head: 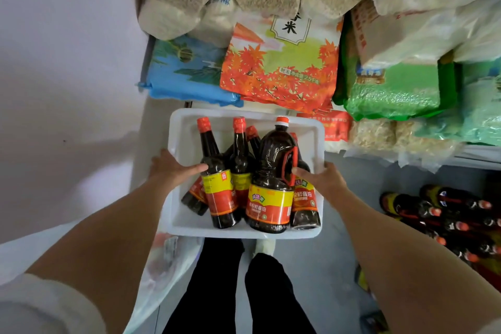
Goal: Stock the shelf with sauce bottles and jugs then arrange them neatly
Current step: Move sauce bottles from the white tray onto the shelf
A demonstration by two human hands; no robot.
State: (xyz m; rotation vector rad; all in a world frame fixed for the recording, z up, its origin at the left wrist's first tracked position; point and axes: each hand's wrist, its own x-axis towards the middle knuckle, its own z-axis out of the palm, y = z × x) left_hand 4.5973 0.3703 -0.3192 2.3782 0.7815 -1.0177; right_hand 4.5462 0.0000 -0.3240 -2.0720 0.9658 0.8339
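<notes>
Carrying step: both hands, left [173, 168] and right [324, 182], grip white tub [187, 222] of sauce bottles [219, 192]; next likely set down, start shelving.

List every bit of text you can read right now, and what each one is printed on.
"米": orange maple-leaf rice bag, top panel.
"2.5千克": same bag, lower line; the characters before it are too small to read.
"鲜酱油": jug label and the bottle at the tray's right; the smaller print is blurred.
Slim bottle, green bag, shelf bottles: labels unreadable.
</notes>
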